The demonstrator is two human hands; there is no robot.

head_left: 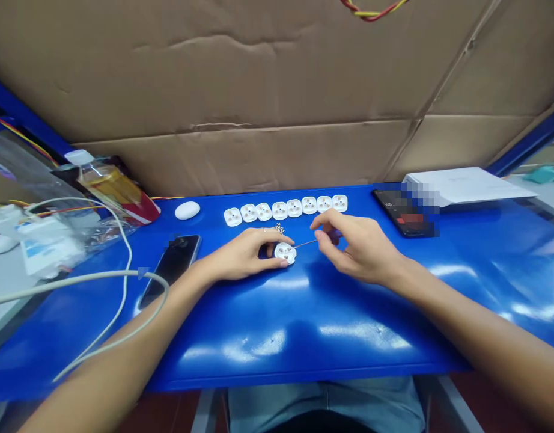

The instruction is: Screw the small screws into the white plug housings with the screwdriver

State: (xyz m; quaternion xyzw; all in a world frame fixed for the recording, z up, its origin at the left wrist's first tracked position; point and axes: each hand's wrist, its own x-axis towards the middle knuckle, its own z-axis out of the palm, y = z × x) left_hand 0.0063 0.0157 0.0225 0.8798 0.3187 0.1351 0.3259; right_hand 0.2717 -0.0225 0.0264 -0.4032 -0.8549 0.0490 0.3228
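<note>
My left hand (245, 254) grips a small white plastic piece (285, 253) with metal parts in it, just above the blue table. In my right hand (356, 246) is a screwdriver (306, 243), its handle mostly covered by my fingers. The thin shaft points left, and its tip meets the right edge of the white piece. Behind my left fingers lies a little heap of small metal parts (279, 228), partly hidden. Farther back, several similar white plastic pieces (279, 210) stand in a row, with metal bits showing in them.
A smooth white oval object (187, 210) and a dark phone (175, 264) lie to the left, near a bottle (117, 189) and a looping pale cable (128, 258). At the right are another phone (401, 213) and a white box (466, 185). Cardboard (259, 90) walls the back.
</note>
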